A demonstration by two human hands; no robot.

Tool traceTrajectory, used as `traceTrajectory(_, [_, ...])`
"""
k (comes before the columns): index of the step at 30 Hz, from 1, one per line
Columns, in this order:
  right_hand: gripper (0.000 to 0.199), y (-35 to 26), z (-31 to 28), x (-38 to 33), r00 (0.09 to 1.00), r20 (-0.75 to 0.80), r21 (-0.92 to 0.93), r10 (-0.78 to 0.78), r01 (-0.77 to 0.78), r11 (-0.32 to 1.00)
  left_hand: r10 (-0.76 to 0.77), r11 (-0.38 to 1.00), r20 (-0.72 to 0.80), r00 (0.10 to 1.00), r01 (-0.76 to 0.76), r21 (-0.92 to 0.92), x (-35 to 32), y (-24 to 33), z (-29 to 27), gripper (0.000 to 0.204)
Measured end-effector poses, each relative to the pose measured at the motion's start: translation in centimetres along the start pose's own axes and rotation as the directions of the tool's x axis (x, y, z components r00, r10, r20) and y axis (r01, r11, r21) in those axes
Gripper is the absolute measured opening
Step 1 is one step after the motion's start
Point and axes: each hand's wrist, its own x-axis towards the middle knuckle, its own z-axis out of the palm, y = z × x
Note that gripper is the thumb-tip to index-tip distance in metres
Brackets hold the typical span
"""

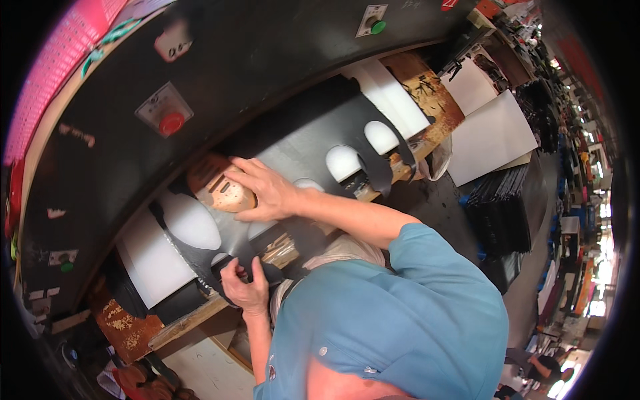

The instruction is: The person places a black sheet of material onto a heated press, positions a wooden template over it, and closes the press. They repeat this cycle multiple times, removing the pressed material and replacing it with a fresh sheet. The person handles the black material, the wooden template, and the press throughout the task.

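My right hand is wrapped round a wooden block with dark slots and small holes, a cutting die by its look. The block stands on a black sheet with rounded cut-outs, through which a white board shows. Closer to my body, my left hand has its fingers curled at the near edge of the sheet, the thumb raised beside them. Dark sheet material lies between thumb and fingers, and it seems to be gripped there. The block's underside is hidden.
A dark machine beam with a red button and green buttons spans just beyond the bench. At right are pale sheets and a stack of black sheets. A worn wooden ledge edges the bench. Another person is at the lower right.
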Motion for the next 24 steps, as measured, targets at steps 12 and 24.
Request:
traceTrajectory(12, [0.025,8.3,-27.0,-0.2,0.76,-0.639,-0.118,0.117,-0.248,0.961,-0.032,0.963,0.008,0.999,0.029,0.268,1.7,-0.4,0.8,0.033])
traceTrajectory(24, [0.036,8.1,-19.7,-15.5,0.926,-0.316,-0.576,0.206,-0.36,0.734,-0.303,0.94,0.074,0.95,0.285,0.189,3.2,1.0,0.3,0.045])
